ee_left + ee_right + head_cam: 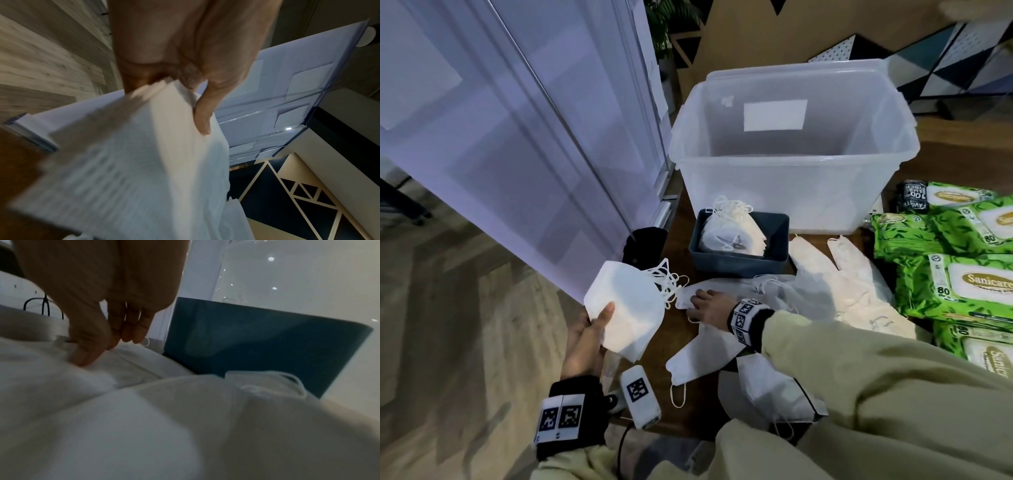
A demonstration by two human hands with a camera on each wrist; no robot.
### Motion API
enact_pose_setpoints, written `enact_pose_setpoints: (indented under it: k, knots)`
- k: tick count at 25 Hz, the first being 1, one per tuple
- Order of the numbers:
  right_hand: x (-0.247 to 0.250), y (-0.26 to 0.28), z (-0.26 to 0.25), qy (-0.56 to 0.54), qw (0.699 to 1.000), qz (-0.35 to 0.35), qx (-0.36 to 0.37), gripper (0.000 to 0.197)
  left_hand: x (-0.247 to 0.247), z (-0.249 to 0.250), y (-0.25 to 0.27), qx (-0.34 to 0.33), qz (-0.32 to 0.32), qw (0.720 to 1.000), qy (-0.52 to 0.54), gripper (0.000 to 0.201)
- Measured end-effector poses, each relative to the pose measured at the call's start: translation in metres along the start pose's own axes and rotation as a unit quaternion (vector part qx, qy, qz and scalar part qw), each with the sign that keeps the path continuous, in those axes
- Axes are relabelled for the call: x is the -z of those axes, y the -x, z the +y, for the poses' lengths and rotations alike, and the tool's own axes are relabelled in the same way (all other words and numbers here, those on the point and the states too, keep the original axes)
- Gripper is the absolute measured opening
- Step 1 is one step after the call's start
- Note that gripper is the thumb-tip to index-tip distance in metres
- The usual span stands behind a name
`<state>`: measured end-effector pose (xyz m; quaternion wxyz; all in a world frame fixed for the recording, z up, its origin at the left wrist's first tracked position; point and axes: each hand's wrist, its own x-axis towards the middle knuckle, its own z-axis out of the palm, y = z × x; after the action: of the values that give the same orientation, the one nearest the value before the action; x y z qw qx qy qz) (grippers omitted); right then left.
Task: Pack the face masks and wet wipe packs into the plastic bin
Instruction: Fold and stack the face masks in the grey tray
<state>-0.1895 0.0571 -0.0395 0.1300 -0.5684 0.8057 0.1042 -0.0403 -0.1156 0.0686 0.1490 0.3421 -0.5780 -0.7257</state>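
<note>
My left hand (585, 337) (176, 84) grips a stack of white face masks (625, 315) (131, 162) above the table's left edge, thumb on top. My right hand (707, 306) (102, 345) lies on a loose face mask (722, 289) (127, 360) in front of the blue tray and pinches its left end. More loose masks (700, 359) lie under my right forearm. The clear plastic bin (774, 159) stands open at the back. Green wet wipe packs (955, 284) lie stacked at the right.
A small blue tray (739, 265) (257, 340) holding more masks (732, 233) stands against the bin's front. A white partition panel (517, 137) rises at the table's left edge. A black object (647, 243) sits by the panel. White masks (825, 274) lie between tray and wipes.
</note>
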Motion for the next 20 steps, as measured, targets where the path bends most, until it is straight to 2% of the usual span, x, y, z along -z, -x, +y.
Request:
enact_pose_setpoints:
  k: [3, 5, 7, 9, 10, 12, 15, 18, 20]
  knots:
    - [0.013, -0.010, 0.015, 0.050, 0.996, -0.068, 0.021, 0.047, 0.006, -0.004, 0.005, 0.003, -0.005, 1.000, -0.002, 0.020]
    - [0.026, -0.007, 0.025, 0.014, 0.997, -0.070, 0.012, 0.049, 0.013, -0.004, 0.006, 0.007, 0.004, 1.000, -0.006, 0.021]
    - [0.038, 0.006, 0.037, -0.104, 0.995, 0.004, 0.001, 0.040, 0.019, -0.006, 0.005, 0.010, 0.011, 1.000, -0.009, 0.025]
    - [0.047, 0.027, 0.050, -0.241, 0.965, 0.098, -0.022, 0.023, 0.022, -0.009, 0.002, 0.013, 0.010, 1.000, -0.011, 0.025]
    - [0.049, 0.039, 0.055, -0.305, 0.943, 0.126, -0.047, 0.017, 0.020, -0.009, 0.000, 0.016, 0.008, 1.000, -0.013, 0.022]
    - [0.056, 0.062, 0.064, -0.424, 0.891, 0.124, -0.110, 0.020, 0.014, -0.009, -0.003, 0.020, 0.000, 1.000, -0.016, 0.016]
    - [0.056, 0.094, 0.072, -0.597, 0.777, 0.115, -0.165, 0.019, 0.000, -0.015, -0.011, 0.036, -0.016, 0.999, -0.021, 0.019]
    - [0.046, 0.118, 0.074, -0.680, 0.694, 0.135, -0.194, 0.027, -0.013, -0.025, -0.018, 0.055, -0.019, 0.998, -0.022, 0.028]
    - [0.036, 0.124, 0.068, -0.729, 0.624, 0.171, -0.224, 0.034, -0.024, -0.032, -0.018, 0.059, -0.037, 0.997, -0.021, 0.037]
